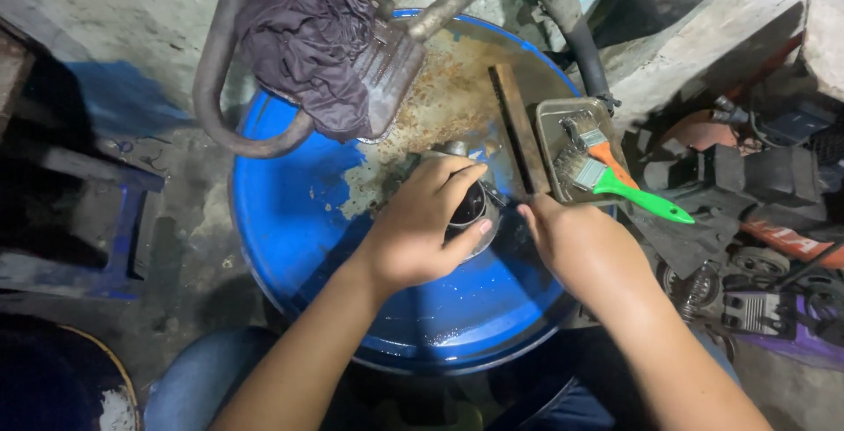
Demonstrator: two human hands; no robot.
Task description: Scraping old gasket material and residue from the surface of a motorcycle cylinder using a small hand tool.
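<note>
Left hand (422, 229) cups a round dark metal part (470, 207) on the rusty blue drum (290, 211).

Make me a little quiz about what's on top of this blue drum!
1. True or false: the left hand grips a dark round metal part on the blue drum.
2. What colour handles do the two paintbrushes in the metal tray have?
3. Which lies on the drum's far edge: A) a dark rag, B) a yellow bucket, C) a glass bottle?

Key
1. True.
2. One orange, one green.
3. A.
</note>
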